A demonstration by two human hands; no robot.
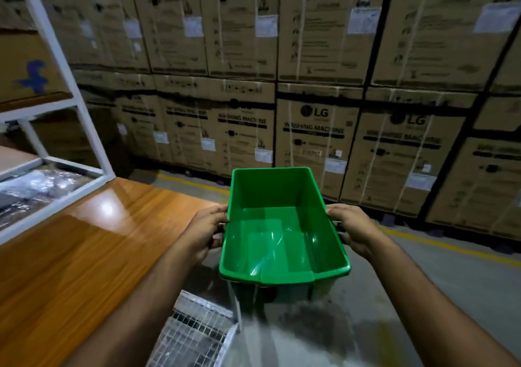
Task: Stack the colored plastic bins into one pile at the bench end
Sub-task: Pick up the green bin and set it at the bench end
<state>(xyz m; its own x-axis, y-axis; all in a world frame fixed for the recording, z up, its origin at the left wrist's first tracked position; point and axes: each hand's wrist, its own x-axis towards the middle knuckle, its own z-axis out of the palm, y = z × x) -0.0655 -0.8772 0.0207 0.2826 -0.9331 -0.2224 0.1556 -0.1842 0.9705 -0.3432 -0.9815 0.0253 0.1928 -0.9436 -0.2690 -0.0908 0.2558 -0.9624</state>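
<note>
The green rectangular plastic bin (pixel 282 225) is held up in the air, open side up and empty, with its notched front lip nearest the camera. It hangs off the right-hand edge of the glossy orange-brown wooden bench (pixel 84 254), not touching it, above the grey concrete floor (pixel 423 276). The left hand (pixel 207 232) grips the bin's left side wall, fingers curled under the rim. The right hand (pixel 352 230) grips the right side wall the same way. Just below the bin's near end lies a wire-mesh metal basket (pixel 191 335), blurred. Left of the bin, at the bench's far end, stands a white metal shelf frame (pixel 81 118) holding plastic-wrapped goods. Beyond the bin rises a wall of stacked brown cardboard washing-machine cartons (pixel 313 138), with a yellow floor line (pixel 451 245) running along their foot.
</note>
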